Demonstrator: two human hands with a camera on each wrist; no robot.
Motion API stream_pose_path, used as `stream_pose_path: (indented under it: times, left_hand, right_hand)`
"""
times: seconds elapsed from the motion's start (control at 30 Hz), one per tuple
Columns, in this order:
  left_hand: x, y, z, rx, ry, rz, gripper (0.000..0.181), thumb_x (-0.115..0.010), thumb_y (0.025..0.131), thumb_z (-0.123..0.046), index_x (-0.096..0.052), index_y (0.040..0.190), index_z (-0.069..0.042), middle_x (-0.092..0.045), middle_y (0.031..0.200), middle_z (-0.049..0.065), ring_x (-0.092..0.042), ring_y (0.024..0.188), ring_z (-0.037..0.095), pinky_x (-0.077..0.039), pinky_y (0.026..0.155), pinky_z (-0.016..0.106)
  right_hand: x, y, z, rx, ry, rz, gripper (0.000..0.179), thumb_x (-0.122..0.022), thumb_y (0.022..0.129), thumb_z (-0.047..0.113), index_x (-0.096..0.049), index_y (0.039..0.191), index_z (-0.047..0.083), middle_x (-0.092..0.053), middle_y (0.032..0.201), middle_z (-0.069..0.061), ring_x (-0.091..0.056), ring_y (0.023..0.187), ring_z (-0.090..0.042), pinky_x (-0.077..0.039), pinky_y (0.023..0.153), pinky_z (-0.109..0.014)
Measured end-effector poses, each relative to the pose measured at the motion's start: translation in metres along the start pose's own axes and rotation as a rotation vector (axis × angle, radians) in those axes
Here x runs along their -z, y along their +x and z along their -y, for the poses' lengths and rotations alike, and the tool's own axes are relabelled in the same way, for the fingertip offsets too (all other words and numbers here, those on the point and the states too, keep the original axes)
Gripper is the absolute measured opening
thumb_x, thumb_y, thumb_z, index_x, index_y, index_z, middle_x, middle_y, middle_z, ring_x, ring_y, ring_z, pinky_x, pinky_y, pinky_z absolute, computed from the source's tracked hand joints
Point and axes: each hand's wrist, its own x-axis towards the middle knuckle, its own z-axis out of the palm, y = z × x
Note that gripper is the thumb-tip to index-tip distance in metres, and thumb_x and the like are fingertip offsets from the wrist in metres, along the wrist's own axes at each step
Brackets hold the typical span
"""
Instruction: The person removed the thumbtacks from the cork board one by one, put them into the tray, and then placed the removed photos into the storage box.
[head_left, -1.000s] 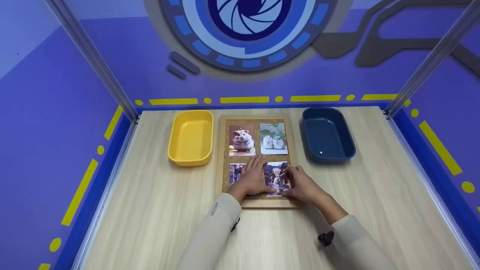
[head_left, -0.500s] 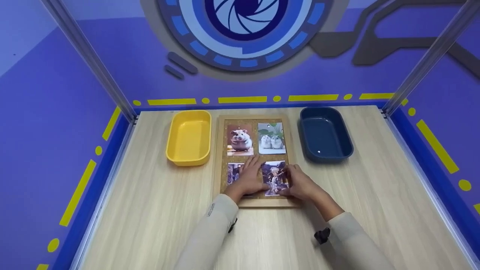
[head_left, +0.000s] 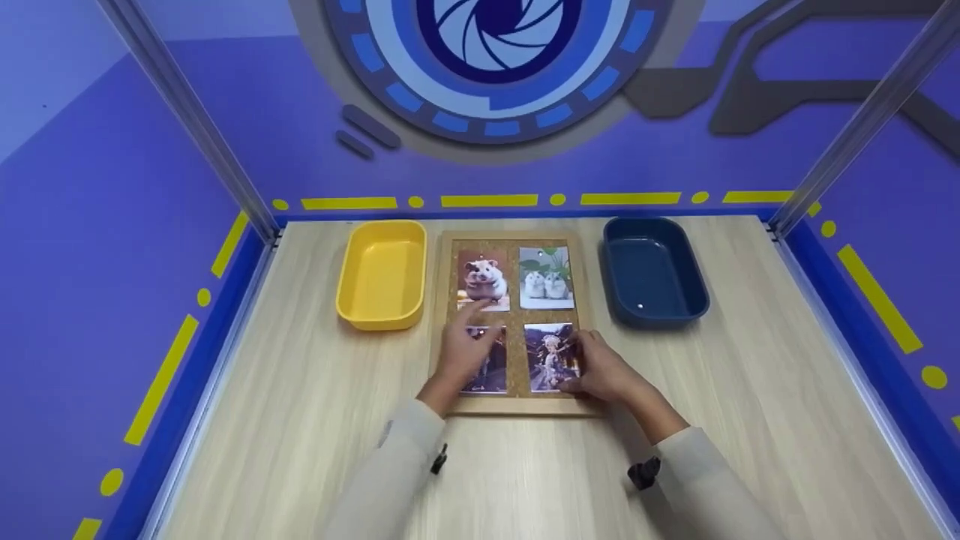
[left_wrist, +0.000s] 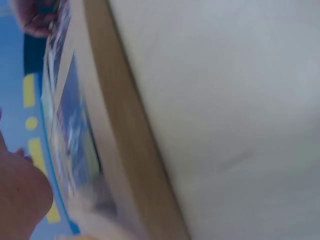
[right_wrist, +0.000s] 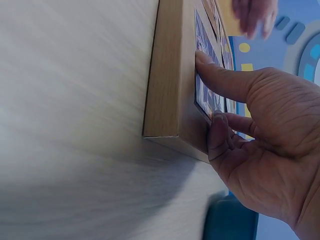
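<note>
A wood-framed corkboard [head_left: 517, 407] carries a photo card in each corner area. My right hand [head_left: 606, 369] is at the lower right card, a photo of a figure in a white headdress [head_left: 551, 358]; in the right wrist view the thumb [right_wrist: 225, 82] lies on its face and the curled fingers meet its edge. Over the lower left dark photo card [head_left: 489, 375] hovers my left hand [head_left: 459, 354], fingers spread and holding nothing. A white pin head [head_left: 481, 331] shows at that card's top. Above are a hamster card [head_left: 484, 279] and a card of two hamsters [head_left: 546, 281].
A yellow tray [head_left: 381, 321] stands left of the board. On the right is a dark blue tray [head_left: 660, 313] with one small white pin [head_left: 640, 306] inside. Purple walls [head_left: 885, 247] close in the table at the back and sides.
My left hand has lifted off the board's middle and shifted left, uncovering more of the lower left card. My right hand keeps its place at the lower right card.
</note>
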Motion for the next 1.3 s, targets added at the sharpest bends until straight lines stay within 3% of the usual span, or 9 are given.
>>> stream_pose_path:
  times: [0.17, 0.23, 0.3, 0.4, 0.47, 0.63, 0.77, 0.97, 1.3]
  left_hand:
    - [0.052, 0.002, 0.019, -0.229, 0.180, -0.290, 0.033, -0.084, 0.089, -0.012, -0.076, 0.120, -0.004, -0.077, 0.123, 0.016, -0.070, 0.121, 0.034, -0.050, 0.114, 0.050]
    - [0.073, 0.002, 0.029, -0.264, 0.232, -0.400, 0.032, -0.086, 0.087, -0.012, -0.076, 0.116, -0.003, -0.076, 0.121, 0.017, -0.067, 0.120, 0.036, -0.046, 0.115, 0.052]
    - [0.092, 0.002, 0.038, -0.229, 0.225, -0.483, 0.036, -0.087, 0.086, -0.014, -0.075, 0.117, -0.002, -0.072, 0.127, 0.019, -0.062, 0.126, 0.039, -0.039, 0.118, 0.056]
    - [0.117, 0.001, 0.052, -0.080, 0.151, -0.544, 0.046, -0.087, 0.088, -0.018, -0.070, 0.127, -0.002, -0.062, 0.141, 0.021, -0.052, 0.139, 0.041, -0.031, 0.123, 0.060]
    - [0.129, -0.001, 0.062, 0.046, 0.089, -0.540, 0.055, -0.086, 0.090, -0.020, -0.064, 0.138, -0.004, -0.053, 0.151, 0.020, -0.045, 0.148, 0.039, -0.027, 0.128, 0.058]
    - [0.150, -0.008, 0.083, 0.335, -0.132, -0.430, 0.081, -0.079, 0.098, -0.031, -0.034, 0.165, -0.020, -0.037, 0.168, 0.010, -0.035, 0.160, 0.029, -0.033, 0.134, 0.048]
    - [0.163, -0.007, 0.090, 0.462, -0.217, -0.347, 0.094, -0.074, 0.100, -0.045, -0.015, 0.172, -0.035, -0.033, 0.171, 0.007, -0.035, 0.161, 0.027, -0.038, 0.131, 0.044]
    - [0.172, -0.003, 0.092, 0.464, -0.224, -0.263, 0.095, -0.069, 0.103, -0.044, -0.005, 0.172, -0.038, -0.025, 0.176, 0.006, -0.033, 0.162, 0.023, -0.034, 0.134, 0.041]
    - [0.168, 0.001, 0.086, 0.476, -0.134, -0.180, 0.082, -0.052, 0.111, -0.032, 0.003, 0.171, -0.043, -0.004, 0.182, -0.016, -0.010, 0.169, 0.010, -0.012, 0.141, 0.042]
  right_hand:
    - [-0.003, 0.000, -0.001, -0.012, 0.022, -0.009, 0.085, -0.100, 0.073, 0.018, -0.053, 0.138, -0.007, -0.056, 0.129, -0.024, -0.061, 0.118, -0.037, -0.052, 0.110, -0.056]
    - [-0.004, -0.001, -0.001, -0.018, 0.021, -0.005, 0.085, -0.100, 0.073, 0.018, -0.052, 0.140, -0.007, -0.056, 0.129, -0.023, -0.060, 0.118, -0.036, -0.051, 0.110, -0.056]
    - [-0.003, -0.001, -0.001, -0.020, 0.017, -0.002, 0.085, -0.099, 0.074, 0.019, -0.052, 0.141, -0.006, -0.056, 0.129, -0.023, -0.060, 0.117, -0.035, -0.052, 0.110, -0.055]
    - [-0.002, -0.002, -0.002, -0.022, 0.020, -0.006, 0.085, -0.099, 0.075, 0.019, -0.052, 0.141, -0.006, -0.056, 0.128, -0.022, -0.060, 0.116, -0.034, -0.052, 0.109, -0.054]
    - [-0.001, -0.002, -0.002, -0.024, 0.022, -0.005, 0.084, -0.099, 0.075, 0.019, -0.052, 0.140, -0.006, -0.056, 0.127, -0.022, -0.060, 0.115, -0.033, -0.052, 0.108, -0.054]
    - [-0.001, -0.003, -0.001, -0.034, 0.029, -0.014, 0.085, -0.098, 0.075, 0.017, -0.052, 0.142, -0.007, -0.056, 0.127, -0.022, -0.060, 0.115, -0.033, -0.052, 0.107, -0.054]
    - [-0.002, -0.003, 0.002, -0.035, 0.036, -0.022, 0.087, -0.099, 0.075, 0.019, -0.051, 0.143, -0.008, -0.056, 0.130, -0.023, -0.060, 0.116, -0.033, -0.052, 0.107, -0.054]
    - [-0.007, -0.003, 0.004, -0.060, 0.065, -0.026, 0.094, -0.099, 0.074, 0.017, -0.048, 0.149, -0.008, -0.056, 0.133, -0.023, -0.060, 0.121, -0.036, -0.050, 0.113, -0.055]
    - [-0.001, -0.005, 0.000, -0.064, 0.058, -0.034, 0.098, -0.098, 0.076, 0.020, -0.045, 0.154, -0.008, -0.056, 0.139, -0.025, -0.060, 0.128, -0.039, -0.048, 0.118, -0.057]
